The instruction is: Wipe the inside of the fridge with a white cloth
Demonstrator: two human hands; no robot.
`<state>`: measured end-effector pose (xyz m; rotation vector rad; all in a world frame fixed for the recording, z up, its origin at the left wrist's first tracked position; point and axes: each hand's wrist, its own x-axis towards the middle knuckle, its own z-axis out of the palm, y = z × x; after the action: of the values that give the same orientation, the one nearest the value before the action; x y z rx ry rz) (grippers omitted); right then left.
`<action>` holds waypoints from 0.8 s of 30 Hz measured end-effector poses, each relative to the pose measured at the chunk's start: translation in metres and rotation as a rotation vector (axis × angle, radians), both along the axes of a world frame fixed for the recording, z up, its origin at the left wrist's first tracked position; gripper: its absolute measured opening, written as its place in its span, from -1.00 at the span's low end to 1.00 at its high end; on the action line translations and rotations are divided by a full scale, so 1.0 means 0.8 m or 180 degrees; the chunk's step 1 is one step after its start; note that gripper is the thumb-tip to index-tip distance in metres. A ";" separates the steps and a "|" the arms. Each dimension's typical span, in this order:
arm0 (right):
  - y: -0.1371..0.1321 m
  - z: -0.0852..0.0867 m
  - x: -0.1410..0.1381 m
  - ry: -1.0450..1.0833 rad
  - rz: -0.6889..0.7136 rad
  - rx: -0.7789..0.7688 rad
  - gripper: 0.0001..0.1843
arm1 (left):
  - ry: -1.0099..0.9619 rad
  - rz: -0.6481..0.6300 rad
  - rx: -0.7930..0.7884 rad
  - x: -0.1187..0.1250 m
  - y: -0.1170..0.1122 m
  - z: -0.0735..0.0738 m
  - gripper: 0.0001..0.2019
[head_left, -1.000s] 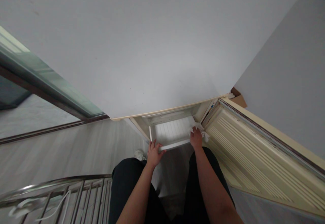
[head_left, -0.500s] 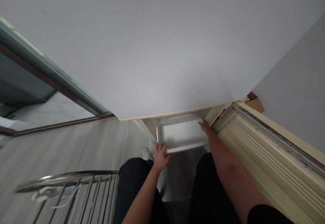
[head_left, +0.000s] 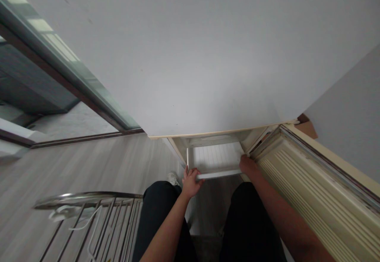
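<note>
A white ribbed shelf tray (head_left: 216, 157) sits partly pulled out of an open cream cabinet, likely a fridge (head_left: 178, 145), below a large white top surface. My left hand (head_left: 190, 181) grips the tray's front left corner, fingers curled over the rim. At the front right corner my right hand (head_left: 247, 164) is closed on the tray's edge, against the open door. The white cloth seen earlier is out of sight.
The open cream door with ribbed inner lining (head_left: 311, 190) stands to the right. A metal wire rack (head_left: 89, 218) with a white cable is at the lower left. Grey wood-look floor (head_left: 89, 163) and a glass sliding door frame (head_left: 59, 72) lie to the left. My dark-trousered knees (head_left: 166, 214) are below.
My right hand, which held a white cloth at the tray's back right, reached deep inside, then came forward to the front right corner. The view shifted right. My left hand kept its grip.
</note>
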<state>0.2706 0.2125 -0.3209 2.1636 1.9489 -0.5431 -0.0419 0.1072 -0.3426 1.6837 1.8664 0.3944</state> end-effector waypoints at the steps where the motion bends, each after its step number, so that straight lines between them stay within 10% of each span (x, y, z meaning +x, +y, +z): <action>1: -0.019 0.002 0.002 -0.0051 0.0028 0.0026 -0.41 | -0.0010 0.0004 -0.0004 0.000 0.000 0.000 -0.67; 8: -0.120 0.007 -0.022 -0.0535 0.0027 0.0485 -0.32 | -0.0311 0.0048 0.0059 -0.003 -0.002 -0.001 -0.69; 17: -0.168 -0.031 -0.250 0.1373 0.1726 0.0686 -0.28 | -0.0930 0.1034 0.0465 -0.011 0.014 -0.016 -0.68; 24: -0.211 -0.077 -0.308 0.2725 0.0409 0.0891 -0.25 | -0.1070 0.1620 0.0392 -0.032 0.006 -0.037 -0.54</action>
<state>0.0246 0.0434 -0.3827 2.1181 2.6813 -1.4291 -0.0673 0.1121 -0.3725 1.1033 2.0183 0.9507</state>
